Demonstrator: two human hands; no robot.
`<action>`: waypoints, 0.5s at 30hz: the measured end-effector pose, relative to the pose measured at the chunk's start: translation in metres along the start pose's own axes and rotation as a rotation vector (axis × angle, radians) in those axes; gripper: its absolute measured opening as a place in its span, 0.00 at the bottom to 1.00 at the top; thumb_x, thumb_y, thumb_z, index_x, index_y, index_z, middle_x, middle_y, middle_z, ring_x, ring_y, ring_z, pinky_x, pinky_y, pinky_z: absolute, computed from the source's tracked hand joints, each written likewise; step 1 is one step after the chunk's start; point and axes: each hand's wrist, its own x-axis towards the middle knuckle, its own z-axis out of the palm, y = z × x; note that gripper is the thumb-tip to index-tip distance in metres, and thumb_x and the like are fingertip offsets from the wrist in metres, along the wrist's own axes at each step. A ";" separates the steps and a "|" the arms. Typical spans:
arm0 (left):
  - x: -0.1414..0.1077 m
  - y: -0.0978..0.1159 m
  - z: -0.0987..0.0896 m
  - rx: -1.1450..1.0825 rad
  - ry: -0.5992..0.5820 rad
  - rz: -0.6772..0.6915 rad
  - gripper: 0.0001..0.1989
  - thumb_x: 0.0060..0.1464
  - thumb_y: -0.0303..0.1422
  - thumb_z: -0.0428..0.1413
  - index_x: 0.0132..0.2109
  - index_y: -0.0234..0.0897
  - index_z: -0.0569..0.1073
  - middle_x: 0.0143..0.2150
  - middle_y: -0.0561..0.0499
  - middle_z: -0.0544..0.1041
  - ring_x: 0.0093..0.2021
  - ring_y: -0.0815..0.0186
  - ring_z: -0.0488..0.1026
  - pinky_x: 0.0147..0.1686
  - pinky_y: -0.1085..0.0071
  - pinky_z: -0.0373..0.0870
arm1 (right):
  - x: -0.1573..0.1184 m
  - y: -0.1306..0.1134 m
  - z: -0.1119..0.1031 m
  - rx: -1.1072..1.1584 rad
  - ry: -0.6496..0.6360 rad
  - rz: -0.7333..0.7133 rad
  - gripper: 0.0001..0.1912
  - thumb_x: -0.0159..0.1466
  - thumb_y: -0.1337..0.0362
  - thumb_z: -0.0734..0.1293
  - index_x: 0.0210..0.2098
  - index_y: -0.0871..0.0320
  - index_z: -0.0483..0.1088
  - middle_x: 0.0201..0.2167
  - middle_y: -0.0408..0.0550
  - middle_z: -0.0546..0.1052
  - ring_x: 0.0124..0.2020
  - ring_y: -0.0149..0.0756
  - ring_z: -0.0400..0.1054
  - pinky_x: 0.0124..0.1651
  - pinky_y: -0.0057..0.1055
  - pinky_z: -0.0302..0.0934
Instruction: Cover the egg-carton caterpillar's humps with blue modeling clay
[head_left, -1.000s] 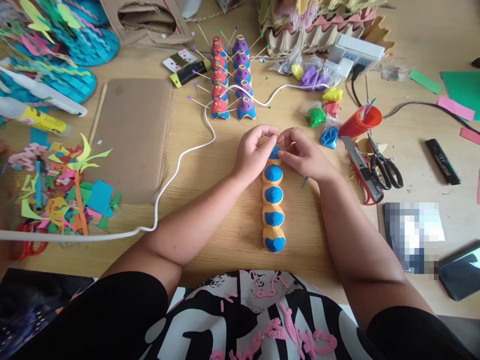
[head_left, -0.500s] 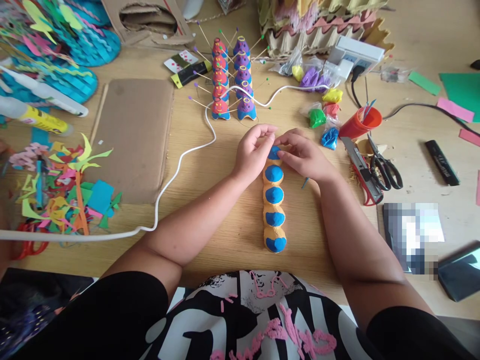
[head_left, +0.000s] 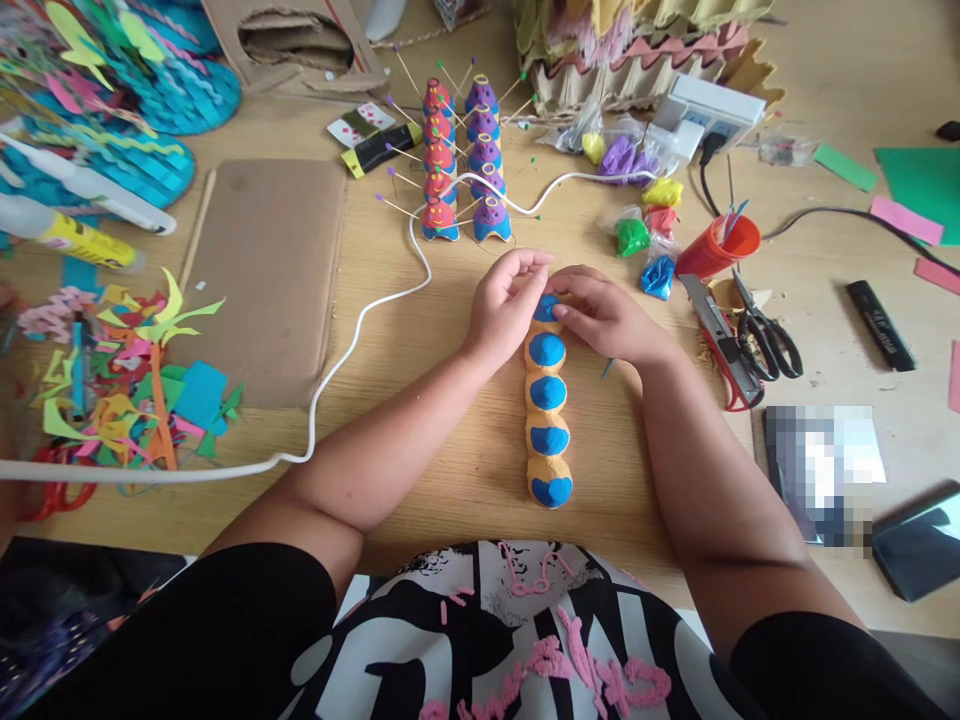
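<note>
Left hand [head_left: 504,305], right hand [head_left: 604,315]: fingers curled at far blue cap [head_left: 547,309] | likely steadying it | pinch: cannot tell | orange strip [head_left: 547,467] beneath fingers

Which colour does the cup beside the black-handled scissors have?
The cup is orange-red, seen best in the head view.

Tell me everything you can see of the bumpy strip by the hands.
The strip is yellow-orange, with five rounded bumps in a row, each bearing a blue patch; the nearest patch has a notched far edge. It looks like an egg-carton row coated in soft clay. It lies lengthwise away from the person on the table. The left hand and right hand meet around its far end, partly hiding it.
</note>
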 end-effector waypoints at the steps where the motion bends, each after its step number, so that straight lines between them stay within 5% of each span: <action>1: 0.000 0.000 0.000 0.000 0.000 0.004 0.20 0.69 0.55 0.59 0.52 0.44 0.79 0.54 0.46 0.86 0.58 0.60 0.83 0.60 0.63 0.79 | 0.000 0.000 0.000 0.012 0.000 0.004 0.21 0.73 0.43 0.69 0.54 0.50 0.81 0.55 0.57 0.83 0.57 0.52 0.77 0.64 0.52 0.73; 9: 0.000 0.002 0.002 -0.001 0.010 0.000 0.20 0.69 0.54 0.59 0.53 0.44 0.79 0.54 0.46 0.86 0.56 0.60 0.83 0.57 0.64 0.80 | -0.002 -0.005 -0.001 0.077 0.037 0.064 0.17 0.70 0.46 0.74 0.52 0.48 0.82 0.62 0.54 0.80 0.66 0.53 0.75 0.67 0.51 0.74; 15: -0.001 0.006 0.002 -0.039 -0.020 0.000 0.19 0.68 0.54 0.60 0.51 0.44 0.79 0.53 0.46 0.86 0.55 0.61 0.83 0.57 0.65 0.80 | -0.004 -0.005 -0.004 0.213 0.104 0.157 0.25 0.66 0.37 0.76 0.52 0.47 0.83 0.64 0.55 0.78 0.64 0.53 0.76 0.52 0.44 0.83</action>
